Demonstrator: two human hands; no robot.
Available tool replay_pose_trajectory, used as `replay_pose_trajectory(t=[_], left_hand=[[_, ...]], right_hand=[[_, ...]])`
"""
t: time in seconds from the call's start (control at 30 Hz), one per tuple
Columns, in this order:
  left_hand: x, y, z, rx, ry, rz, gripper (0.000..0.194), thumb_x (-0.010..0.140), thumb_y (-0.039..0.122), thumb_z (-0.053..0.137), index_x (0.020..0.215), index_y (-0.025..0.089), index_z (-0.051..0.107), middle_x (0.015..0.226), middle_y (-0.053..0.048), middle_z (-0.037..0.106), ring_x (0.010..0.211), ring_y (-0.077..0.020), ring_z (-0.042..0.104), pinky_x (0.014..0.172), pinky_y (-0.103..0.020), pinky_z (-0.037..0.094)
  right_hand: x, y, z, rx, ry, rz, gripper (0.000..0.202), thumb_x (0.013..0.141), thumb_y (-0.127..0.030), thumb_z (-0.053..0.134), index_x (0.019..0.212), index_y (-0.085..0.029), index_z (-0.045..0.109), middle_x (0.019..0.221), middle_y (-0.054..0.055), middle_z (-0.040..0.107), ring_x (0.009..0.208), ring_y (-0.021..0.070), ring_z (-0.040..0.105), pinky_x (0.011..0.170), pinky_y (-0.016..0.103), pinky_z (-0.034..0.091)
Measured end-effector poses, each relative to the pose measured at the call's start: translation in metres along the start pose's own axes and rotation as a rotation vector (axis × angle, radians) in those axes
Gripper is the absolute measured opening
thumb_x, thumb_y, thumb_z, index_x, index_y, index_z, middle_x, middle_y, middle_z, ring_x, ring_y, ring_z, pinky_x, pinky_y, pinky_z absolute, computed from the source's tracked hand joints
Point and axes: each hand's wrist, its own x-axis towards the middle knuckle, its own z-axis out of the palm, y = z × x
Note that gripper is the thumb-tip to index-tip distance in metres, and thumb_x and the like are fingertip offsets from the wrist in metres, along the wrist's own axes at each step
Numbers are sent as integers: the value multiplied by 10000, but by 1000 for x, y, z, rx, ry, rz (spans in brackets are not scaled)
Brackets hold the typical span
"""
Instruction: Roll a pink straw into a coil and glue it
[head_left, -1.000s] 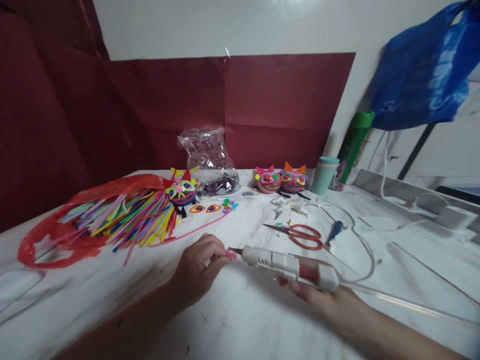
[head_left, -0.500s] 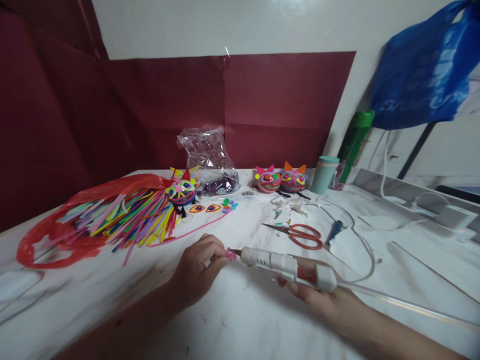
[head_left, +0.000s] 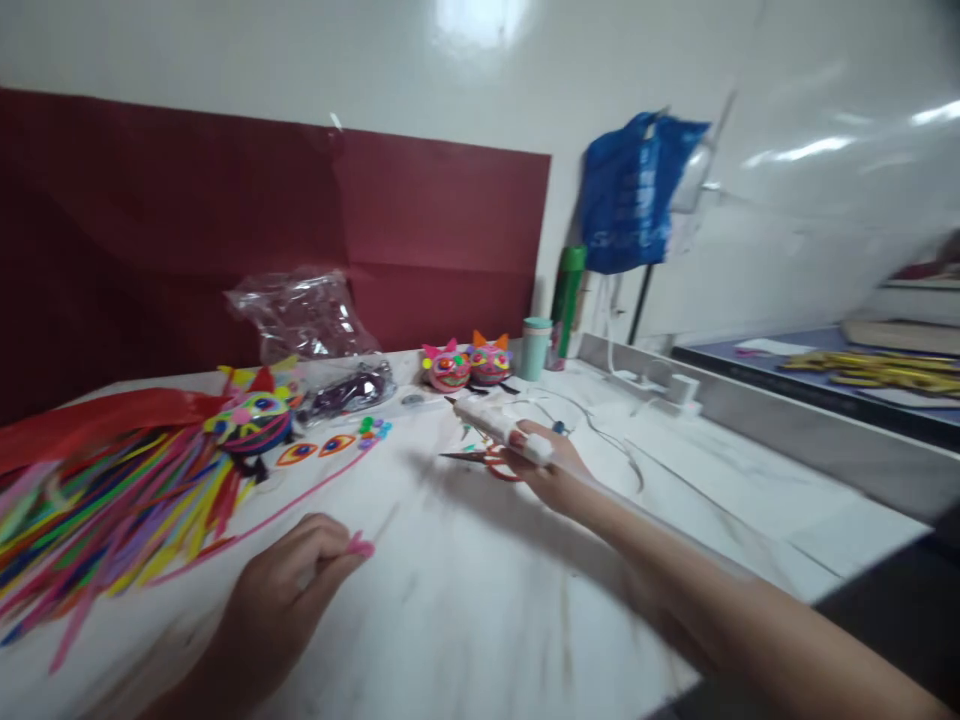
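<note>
Between the thumb and fingers of my left hand [head_left: 289, 590] is a small pink piece [head_left: 361, 545], held low over the white marbled table. My right hand [head_left: 551, 465] is wrapped round a white glue gun [head_left: 491, 420], its dark nozzle pointing up and left. Under the gun and my right hand lie orange-handled scissors [head_left: 466, 456], partly covered. Two paper eyes [head_left: 298, 454] and several small coloured beads [head_left: 373, 430] rest beyond my left hand, beside a long pink strip [head_left: 289, 508].
Coloured fuzzy strips [head_left: 112, 510] spread at left by a decorated cat-faced ball [head_left: 251, 420]. Two more such balls [head_left: 447, 368] stand at the back near a mint cup [head_left: 535, 350] and clear plastic bag [head_left: 300, 315]. A cable [head_left: 600, 425] runs to a power strip [head_left: 637, 381].
The glue gun has moved away from the pink piece, up and forward over the scissors. My left hand still pinches the piece. The view has swung to the right.
</note>
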Motion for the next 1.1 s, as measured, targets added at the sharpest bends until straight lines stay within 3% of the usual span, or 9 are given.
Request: replay_pose_trajectory(t=[0.13, 0.27, 0.43, 0.53, 0.63, 0.7, 0.8, 0.93, 1.1], left_hand=[[2, -5, -2, 29, -8, -18, 172, 742, 329, 580, 614, 216, 561, 652, 15, 617, 615, -131, 599, 555, -188, 468], [2, -1, -2, 22, 16, -70, 183, 734, 338, 592, 608, 207, 569, 655, 14, 626, 612, -131, 604, 563, -191, 475], [0, 9, 1, -88, 14, -95, 205, 772, 268, 561, 590, 175, 545, 628, -3, 593, 615, -121, 579, 576, -209, 472], [-1, 11, 4, -132, 16, -154, 195, 777, 230, 559, 597, 162, 531, 637, -5, 569, 625, -114, 560, 594, -221, 463], [-3, 13, 6, -196, 24, -175, 191, 771, 221, 571, 596, 157, 530, 628, -6, 551, 626, -114, 542, 603, -232, 457], [-3, 15, 6, -235, 17, -180, 190, 770, 220, 573, 595, 157, 533, 622, -6, 547, 620, -114, 532, 598, -234, 454], [-3, 18, 5, -265, 5, -185, 193, 766, 212, 578, 587, 156, 535, 614, -4, 546, 610, -111, 529, 594, -232, 452], [-5, 20, 4, -279, -14, -189, 167, 762, 204, 584, 606, 153, 556, 642, -14, 576, 645, -120, 554, 622, -240, 459], [-7, 21, 5, -308, -48, -166, 164, 754, 200, 596, 601, 154, 561, 638, -9, 572, 643, -120, 558, 628, -243, 460]], right_hand=[[17, 34, -38, -353, 131, 38, 135, 761, -298, 531, 846, -194, 541, 824, 40, 605, 708, 173, 566, 587, 249, 368], [13, 76, -73, -519, 197, 121, 68, 745, -192, 515, 679, -181, 502, 724, 36, 578, 700, 163, 586, 545, 229, 337], [-4, 116, -85, -516, 128, 149, 173, 682, -151, 537, 523, -173, 472, 525, -2, 475, 530, 112, 555, 495, 255, 280], [-4, 122, -91, -492, 75, 142, 140, 610, -162, 613, 506, -184, 521, 442, -10, 449, 441, 136, 523, 459, 275, 263], [3, 101, -90, -461, 119, 99, 88, 621, -210, 632, 568, -196, 564, 508, 37, 529, 525, 212, 566, 481, 310, 325], [5, 69, -77, -397, 136, 21, 86, 727, -226, 530, 695, -192, 601, 708, 98, 617, 687, 247, 601, 575, 361, 397], [-1, 3, -37, -238, 27, -131, 176, 809, -239, 432, 846, -195, 598, 914, 73, 632, 863, 196, 596, 723, 301, 447], [-16, -74, 20, 245, -229, -399, 156, 818, -167, 450, 828, -171, 605, 854, 65, 624, 848, 164, 576, 776, 295, 443], [-20, -100, 52, 438, -290, -303, 174, 811, -134, 440, 776, -162, 608, 824, 46, 612, 798, 135, 574, 744, 267, 444]])
